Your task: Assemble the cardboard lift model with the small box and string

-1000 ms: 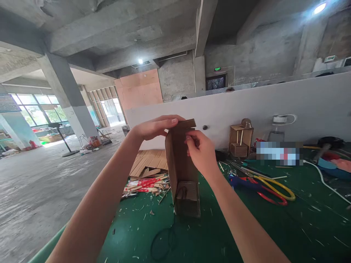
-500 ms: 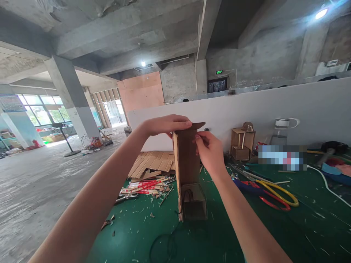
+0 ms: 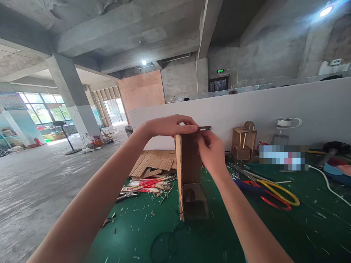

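A tall, narrow cardboard structure (image 3: pixel 192 157) stands upright on the green work surface, with a small cardboard box (image 3: pixel 199 204) at its foot. Across its top lies a flat cardboard piece (image 3: pixel 205 128), seen nearly edge-on. My left hand (image 3: pixel 175 125) is closed over that top piece, thumb along its near edge and fingertips partly hidden. Just below, my right hand (image 3: pixel 211 148) is pinched at the structure's upper right side. Its thumb and finger meet near the cardboard edge, and the other fingers are curled.
Flat cardboard sheets (image 3: pixel 156 160) and wrapped wooden sticks (image 3: pixel 149 184) lie left. Yellow-handled (image 3: pixel 285 193) and red-handled tools (image 3: pixel 276 204) are at right. Behind stand a similar cardboard model (image 3: pixel 243 142) and a clear bottle (image 3: pixel 281 137), before a white partition (image 3: pixel 309 109). Thin wire loops (image 3: pixel 161 248) lie in front.
The top piece has gone from tilted, right end up, to nearly level. My left hand has slid slightly right along it. My right hand stays pinched at the structure's side.
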